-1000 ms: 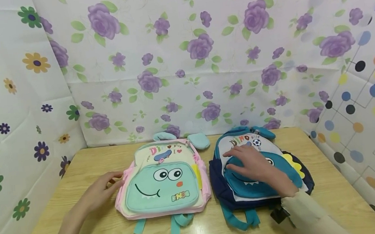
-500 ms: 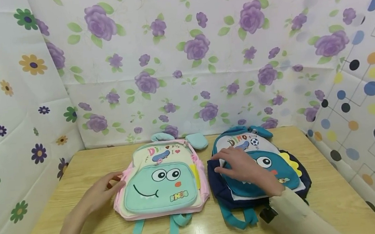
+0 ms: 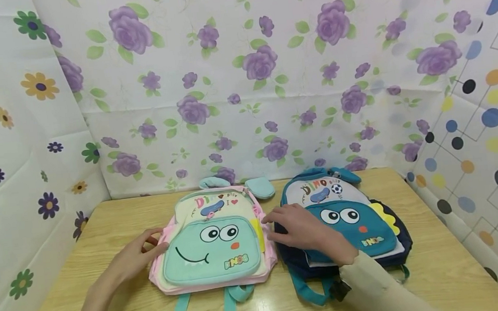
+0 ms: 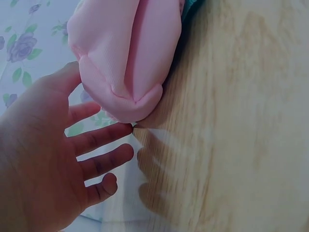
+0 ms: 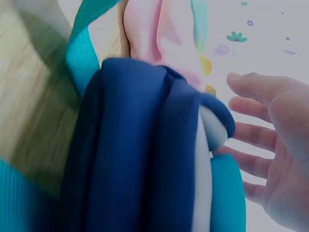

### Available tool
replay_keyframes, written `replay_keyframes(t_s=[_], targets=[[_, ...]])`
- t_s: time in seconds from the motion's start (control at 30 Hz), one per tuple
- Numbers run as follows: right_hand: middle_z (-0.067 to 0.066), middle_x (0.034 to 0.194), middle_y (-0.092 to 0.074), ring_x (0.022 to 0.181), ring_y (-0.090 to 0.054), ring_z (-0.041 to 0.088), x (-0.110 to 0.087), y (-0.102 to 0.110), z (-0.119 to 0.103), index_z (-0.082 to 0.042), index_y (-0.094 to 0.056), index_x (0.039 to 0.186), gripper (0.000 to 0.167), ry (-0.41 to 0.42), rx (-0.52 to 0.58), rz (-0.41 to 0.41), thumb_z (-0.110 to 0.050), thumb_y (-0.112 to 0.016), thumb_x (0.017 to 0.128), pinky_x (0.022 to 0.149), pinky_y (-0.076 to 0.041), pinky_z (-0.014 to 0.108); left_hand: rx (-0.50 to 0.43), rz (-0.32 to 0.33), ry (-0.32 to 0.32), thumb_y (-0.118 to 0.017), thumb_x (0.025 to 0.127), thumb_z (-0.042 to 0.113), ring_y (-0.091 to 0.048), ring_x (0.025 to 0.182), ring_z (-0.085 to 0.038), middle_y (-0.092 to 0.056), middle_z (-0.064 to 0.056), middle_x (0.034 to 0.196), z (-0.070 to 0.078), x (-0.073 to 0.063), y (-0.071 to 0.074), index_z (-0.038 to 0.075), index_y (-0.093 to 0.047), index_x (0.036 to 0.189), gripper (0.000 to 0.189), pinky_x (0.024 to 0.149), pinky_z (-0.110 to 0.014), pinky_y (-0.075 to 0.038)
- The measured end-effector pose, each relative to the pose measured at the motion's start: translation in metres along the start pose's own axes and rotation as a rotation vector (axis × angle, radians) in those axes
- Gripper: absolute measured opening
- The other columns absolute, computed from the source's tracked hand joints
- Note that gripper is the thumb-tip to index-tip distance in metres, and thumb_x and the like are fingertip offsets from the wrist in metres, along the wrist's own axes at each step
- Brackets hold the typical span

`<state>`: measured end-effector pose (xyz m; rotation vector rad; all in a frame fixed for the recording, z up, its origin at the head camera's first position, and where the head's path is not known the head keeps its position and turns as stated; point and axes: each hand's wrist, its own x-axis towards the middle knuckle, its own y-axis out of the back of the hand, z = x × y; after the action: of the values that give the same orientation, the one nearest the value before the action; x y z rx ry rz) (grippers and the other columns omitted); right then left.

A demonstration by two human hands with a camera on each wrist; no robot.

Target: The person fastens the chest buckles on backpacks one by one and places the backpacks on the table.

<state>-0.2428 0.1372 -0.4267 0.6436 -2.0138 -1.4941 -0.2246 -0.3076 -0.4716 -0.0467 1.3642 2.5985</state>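
A pink and cream child's backpack (image 3: 213, 254) with a mint dinosaur-face pocket lies front up on the table. My left hand (image 3: 134, 254) is at its left side, thumb and fingertips right at the pink side panel (image 4: 120, 53), fingers spread and loosely bent. To the right lies a navy and teal dinosaur backpack (image 3: 356, 238). Over its left edge is my right hand (image 3: 298, 228), with fingertips close to the pink backpack's right side. In the right wrist view, that hand (image 5: 285, 130) has spread fingers beside the navy side panel (image 5: 130, 145).
Both backpacks lie on a wooden table (image 3: 115, 218), with teal straps (image 3: 307, 292) toward the front edge. A mint flap (image 3: 260, 188) sticks out between their tops. Behind is a purple-flowered cloth (image 3: 259, 74), and patterned sheets flank both sides.
My right hand has moved left from over the blue backpack's front pocket to its left edge, beside the pink backpack. My left hand stays at the pink side. The view has shifted slightly.
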Motion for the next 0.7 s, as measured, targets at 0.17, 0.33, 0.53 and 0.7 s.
replay_keyframes(t_s=[0.17, 0.33, 0.53, 0.7], targets=[[-0.002, 0.119, -0.067, 0.107, -0.062, 0.016, 0.008, -0.004, -0.009, -0.021, -0.066, 0.127, 0.035, 0.023, -0.013, -0.038, -0.039, -0.062, 0.097, 0.100, -0.046, 0.044, -0.017, -0.007, -0.008, -0.052, 0.095, 0.062, -0.057, 0.097, -0.021, -0.057, -0.015, 0.128, 0.000, 0.000, -0.001, 0.021, -0.037, 0.150, 0.071, 0.072, -0.031, -0.044], [-0.003, 0.125, -0.064, 0.111, -0.060, 0.014, 0.014, -0.008, -0.013, -0.022, -0.064, 0.130, 0.041, 0.031, -0.014, -0.077, -0.045, -0.062, 0.096, 0.103, -0.045, 0.042, -0.034, -0.007, -0.004, -0.053, 0.095, 0.062, -0.057, 0.096, -0.021, -0.057, -0.015, 0.128, 0.002, -0.001, -0.001, 0.022, -0.037, 0.150, 0.070, 0.073, -0.031, -0.044], [-0.003, 0.129, -0.061, 0.114, -0.059, 0.017, 0.020, -0.012, -0.021, -0.025, -0.063, 0.131, 0.042, 0.014, 0.003, -0.111, -0.048, -0.062, 0.095, 0.101, -0.047, 0.039, -0.039, -0.011, -0.013, -0.052, 0.096, 0.061, -0.057, 0.097, -0.021, -0.057, -0.016, 0.128, 0.003, 0.000, -0.002, 0.021, -0.036, 0.151, 0.070, 0.073, -0.031, -0.044], [-0.001, 0.136, -0.057, 0.118, -0.057, 0.018, 0.024, -0.012, -0.029, -0.027, -0.060, 0.134, 0.046, -0.003, -0.008, -0.164, -0.050, -0.062, 0.095, 0.101, -0.048, 0.038, -0.041, -0.012, -0.004, -0.052, 0.095, 0.061, -0.057, 0.097, -0.022, -0.057, -0.015, 0.128, 0.002, -0.001, -0.002, 0.022, -0.036, 0.151, 0.070, 0.073, -0.031, -0.043]])
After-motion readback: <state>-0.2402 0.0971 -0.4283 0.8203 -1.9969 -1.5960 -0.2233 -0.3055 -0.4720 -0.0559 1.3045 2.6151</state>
